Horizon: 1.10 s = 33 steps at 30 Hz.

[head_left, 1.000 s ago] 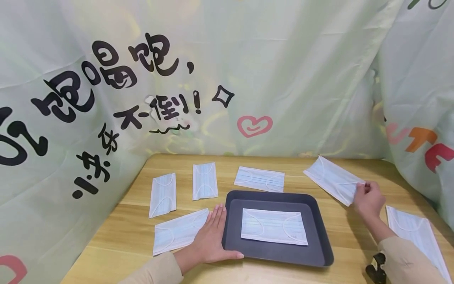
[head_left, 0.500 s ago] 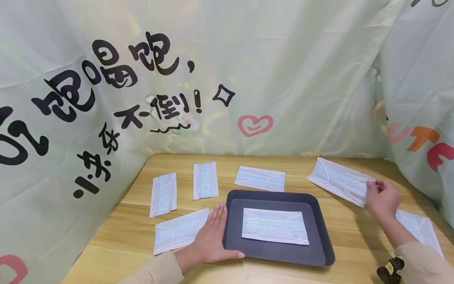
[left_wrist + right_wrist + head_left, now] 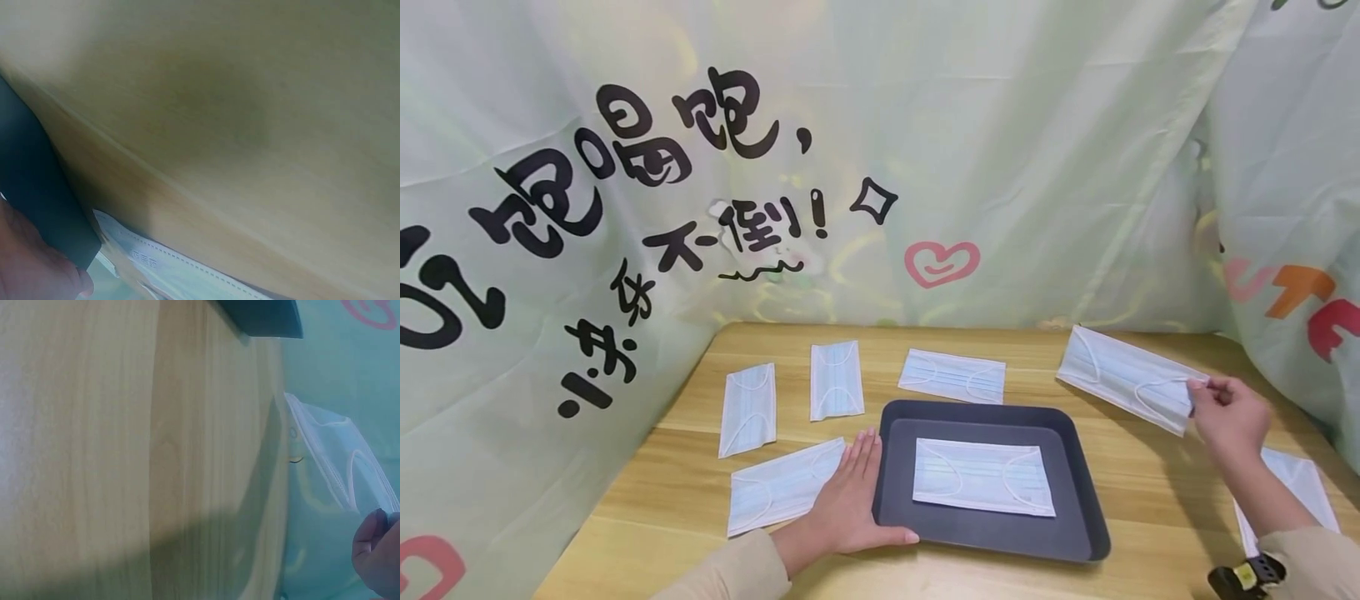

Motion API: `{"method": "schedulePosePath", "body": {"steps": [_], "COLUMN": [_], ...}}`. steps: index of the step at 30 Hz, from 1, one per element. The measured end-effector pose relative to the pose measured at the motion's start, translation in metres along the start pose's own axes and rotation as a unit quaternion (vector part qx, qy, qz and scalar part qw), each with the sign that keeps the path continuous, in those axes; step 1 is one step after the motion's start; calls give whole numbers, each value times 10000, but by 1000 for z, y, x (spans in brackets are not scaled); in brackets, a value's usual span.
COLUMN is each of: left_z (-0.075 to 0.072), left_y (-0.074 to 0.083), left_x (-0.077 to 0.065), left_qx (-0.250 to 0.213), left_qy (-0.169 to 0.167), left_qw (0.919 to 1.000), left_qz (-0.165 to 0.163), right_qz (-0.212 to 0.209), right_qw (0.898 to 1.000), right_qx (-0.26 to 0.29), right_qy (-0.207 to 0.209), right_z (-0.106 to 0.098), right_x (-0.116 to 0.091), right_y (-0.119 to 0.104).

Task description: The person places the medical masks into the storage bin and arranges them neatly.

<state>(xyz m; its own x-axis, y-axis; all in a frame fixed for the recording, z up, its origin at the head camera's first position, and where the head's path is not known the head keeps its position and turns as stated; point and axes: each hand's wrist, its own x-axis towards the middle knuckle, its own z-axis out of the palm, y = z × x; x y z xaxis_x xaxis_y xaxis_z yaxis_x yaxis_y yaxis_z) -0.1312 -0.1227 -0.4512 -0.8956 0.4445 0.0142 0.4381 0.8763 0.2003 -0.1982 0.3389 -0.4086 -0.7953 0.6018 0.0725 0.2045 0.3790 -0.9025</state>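
A pale blue face mask (image 3: 1127,377) is pinched at its right end by my right hand (image 3: 1232,417), raised over the table's back right. The right wrist view shows this mask (image 3: 340,453) with a fingertip and thumb on its edge. My left hand (image 3: 846,500) lies with straight fingers along the left side of a dark grey tray (image 3: 992,542), thumb at the front rim. One face mask (image 3: 981,475) rests flat inside the tray. Another mask (image 3: 782,487) lies just left of my left hand, partly covered by it.
Farther back on the wooden table (image 3: 647,500) lie several masks: an upright one (image 3: 748,410), a second (image 3: 837,379) and a sideways one (image 3: 951,375). At the right, a mask (image 3: 1300,483) sits partly behind my right forearm. A printed curtain (image 3: 1015,167) hangs around the table.
My right hand has moved to the right with the pinched mask, which has swung rightward with it. The left hand and tray have stayed in place.
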Motion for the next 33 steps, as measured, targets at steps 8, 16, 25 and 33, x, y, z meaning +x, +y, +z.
{"method": "schedulePosePath", "body": {"steps": [8,16,25,33], "left_z": [-2,-2,-4,-2], "left_y": [0,1,2,1], "left_x": [1,2,3,3], "left_qx": [48,68,-4,-12], "left_qy": [42,21,-36,19], "left_qw": [10000,10000,10000,10000], "left_qz": [24,63,67,44], "right_qz": [40,-106,116,-338], "right_qw": [9963,9758,9658,9336], "right_qx": [778,2002,2099,2592], "right_qy": [-374,-876,-1517,-2451], "right_z": [3,-2,-14,-10], "right_x": [63,73,60,41], "right_y": [76,94,85,76]}}
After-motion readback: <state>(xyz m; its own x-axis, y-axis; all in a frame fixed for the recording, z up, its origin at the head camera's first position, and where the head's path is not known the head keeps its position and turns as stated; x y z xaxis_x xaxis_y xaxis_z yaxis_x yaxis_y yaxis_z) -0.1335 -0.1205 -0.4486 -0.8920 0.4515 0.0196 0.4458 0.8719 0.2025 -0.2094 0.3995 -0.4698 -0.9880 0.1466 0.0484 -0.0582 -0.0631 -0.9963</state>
